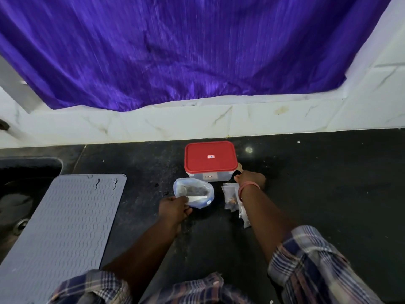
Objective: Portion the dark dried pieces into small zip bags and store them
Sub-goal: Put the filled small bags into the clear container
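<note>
This is a home kitchen, seen from above a black speckled stone countertop (317,205). A sink (19,194) with a metal drain is sunk into the countertop at its left end, and a grey ribbed silicone drying mat (63,227) lies on the countertop just beside the sink, partly over its edge. Behind the countertop runs a white marble-patterned tile backsplash (175,123), above it hangs a purple curtain (175,51), and a red-lidded plastic food container (210,160) stands on the countertop near the backsplash.
</note>
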`<control>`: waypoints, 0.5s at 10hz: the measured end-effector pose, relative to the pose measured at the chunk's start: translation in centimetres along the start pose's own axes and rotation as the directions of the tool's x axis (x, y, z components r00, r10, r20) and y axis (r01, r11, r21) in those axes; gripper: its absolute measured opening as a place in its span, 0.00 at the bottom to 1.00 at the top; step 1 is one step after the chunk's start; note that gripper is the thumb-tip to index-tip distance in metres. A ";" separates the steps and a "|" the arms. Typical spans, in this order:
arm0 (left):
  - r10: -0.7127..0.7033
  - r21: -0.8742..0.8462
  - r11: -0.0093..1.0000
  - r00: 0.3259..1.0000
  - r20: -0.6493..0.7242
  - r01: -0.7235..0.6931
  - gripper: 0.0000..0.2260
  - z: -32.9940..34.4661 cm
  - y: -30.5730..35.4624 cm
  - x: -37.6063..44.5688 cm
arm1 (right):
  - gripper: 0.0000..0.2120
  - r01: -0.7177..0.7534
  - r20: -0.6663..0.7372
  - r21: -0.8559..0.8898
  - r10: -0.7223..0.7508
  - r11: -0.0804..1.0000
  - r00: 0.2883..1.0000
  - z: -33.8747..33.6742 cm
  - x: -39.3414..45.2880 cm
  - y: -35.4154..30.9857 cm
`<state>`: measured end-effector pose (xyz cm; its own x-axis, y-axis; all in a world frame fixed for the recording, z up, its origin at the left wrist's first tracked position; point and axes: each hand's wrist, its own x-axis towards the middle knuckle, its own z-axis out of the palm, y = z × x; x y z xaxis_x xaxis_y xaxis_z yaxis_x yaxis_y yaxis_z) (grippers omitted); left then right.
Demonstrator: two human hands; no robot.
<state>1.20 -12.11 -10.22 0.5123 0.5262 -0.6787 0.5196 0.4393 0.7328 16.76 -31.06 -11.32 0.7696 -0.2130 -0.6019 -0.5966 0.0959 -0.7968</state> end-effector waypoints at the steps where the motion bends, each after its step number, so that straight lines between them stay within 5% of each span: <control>1: -0.016 -0.020 1.000 1.000 0.009 0.016 0.08 0.1 0.2 0.5 | 0.08 -0.048 -0.124 -0.130 0.032 0.990 0.992 1.9 2.0 1.1; 5: -0.043 0.014 0.999 0.998 0.037 0.043 0.03 -0.1 0.2 -0.4 | 0.17 0.171 -0.058 -0.505 -0.231 0.846 0.971 2.4 -1.4 0.6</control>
<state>1.03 -12.13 -9.83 0.5143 0.4793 -0.7112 0.5507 0.4512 0.7023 15.89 -28.38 -11.11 0.8719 -0.2858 -0.3976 -0.4882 -0.4459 -0.7502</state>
